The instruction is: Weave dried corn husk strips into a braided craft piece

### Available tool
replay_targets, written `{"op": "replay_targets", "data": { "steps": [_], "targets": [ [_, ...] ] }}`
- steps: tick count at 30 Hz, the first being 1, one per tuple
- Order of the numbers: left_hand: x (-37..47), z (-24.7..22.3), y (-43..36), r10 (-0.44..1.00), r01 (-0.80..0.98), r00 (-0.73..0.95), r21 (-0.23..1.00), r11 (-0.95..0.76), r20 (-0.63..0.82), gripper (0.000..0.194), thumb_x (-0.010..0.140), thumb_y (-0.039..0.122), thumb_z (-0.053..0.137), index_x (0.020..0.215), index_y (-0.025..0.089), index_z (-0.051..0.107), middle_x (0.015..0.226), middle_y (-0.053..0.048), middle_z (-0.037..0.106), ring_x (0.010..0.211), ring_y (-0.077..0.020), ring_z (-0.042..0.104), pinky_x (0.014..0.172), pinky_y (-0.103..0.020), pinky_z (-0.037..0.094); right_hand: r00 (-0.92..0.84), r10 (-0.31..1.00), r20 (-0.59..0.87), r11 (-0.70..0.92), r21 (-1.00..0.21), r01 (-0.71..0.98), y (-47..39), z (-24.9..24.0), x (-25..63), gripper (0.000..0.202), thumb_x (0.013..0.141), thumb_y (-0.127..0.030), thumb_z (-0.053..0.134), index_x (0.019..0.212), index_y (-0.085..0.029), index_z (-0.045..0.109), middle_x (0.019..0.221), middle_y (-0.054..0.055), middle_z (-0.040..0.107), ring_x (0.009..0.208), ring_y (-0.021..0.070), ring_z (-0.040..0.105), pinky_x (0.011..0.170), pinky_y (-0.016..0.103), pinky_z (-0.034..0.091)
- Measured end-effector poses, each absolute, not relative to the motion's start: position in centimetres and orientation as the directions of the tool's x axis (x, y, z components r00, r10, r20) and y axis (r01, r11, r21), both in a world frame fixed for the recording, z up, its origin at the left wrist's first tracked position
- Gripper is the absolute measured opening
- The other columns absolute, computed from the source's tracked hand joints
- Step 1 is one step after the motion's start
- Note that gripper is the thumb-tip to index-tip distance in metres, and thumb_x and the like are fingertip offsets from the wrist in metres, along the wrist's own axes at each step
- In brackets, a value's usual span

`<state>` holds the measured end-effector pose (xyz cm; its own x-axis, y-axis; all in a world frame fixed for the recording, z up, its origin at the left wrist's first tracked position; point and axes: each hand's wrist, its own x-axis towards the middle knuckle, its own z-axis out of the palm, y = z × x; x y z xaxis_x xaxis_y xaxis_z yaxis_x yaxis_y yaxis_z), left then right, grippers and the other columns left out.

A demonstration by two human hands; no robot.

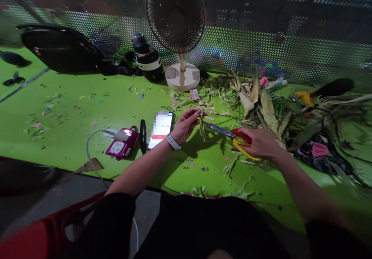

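Pinched in the fingers of my left hand [187, 125] is a small bundle of dry husk strips [202, 126], its frayed ends hanging down. My right hand [259, 143] grips scissors [242, 146] with red and yellow handles. Their blades [218, 129] point left, with the tips close beside the hanging strips; whether they touch, I cannot tell. Just left of my left hand lies a lit phone [161, 129] on the green table. Dry corn husks [267, 112] are heaped beyond my right hand.
A fan [182, 75] and a dark bottle [148, 63] stand at the back by a perforated metal screen [232, 42]. A purple power socket [123, 144] with a white cable sits at left. Scraps litter the green table [72, 123]. Black cords [338, 135] run at right.
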<state>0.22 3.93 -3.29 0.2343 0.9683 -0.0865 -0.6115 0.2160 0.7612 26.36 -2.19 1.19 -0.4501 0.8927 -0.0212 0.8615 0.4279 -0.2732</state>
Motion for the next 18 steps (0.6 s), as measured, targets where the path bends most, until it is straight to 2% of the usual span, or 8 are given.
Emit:
{"op": "replay_targets", "data": {
  "steps": [18],
  "targets": [
    [0.36,-3.13,3.71,0.968,-0.611,0.236,0.762,0.215,-0.084,0.026,0.06,0.025,0.085,0.081,0.018,0.07,0.08,0.0,0.071,0.074,-0.0076,0.065,0.057,-0.014,0.044,-0.443,0.885,-0.141,0.38,-0.331,0.864,-2.1,1.44,26.41,0.046,0.078,-0.062,0.058,0.097,-0.02,0.063,0.07,0.003,0.067,0.057,0.0177,0.057,0.055,0.028,0.036]
  ]
}}
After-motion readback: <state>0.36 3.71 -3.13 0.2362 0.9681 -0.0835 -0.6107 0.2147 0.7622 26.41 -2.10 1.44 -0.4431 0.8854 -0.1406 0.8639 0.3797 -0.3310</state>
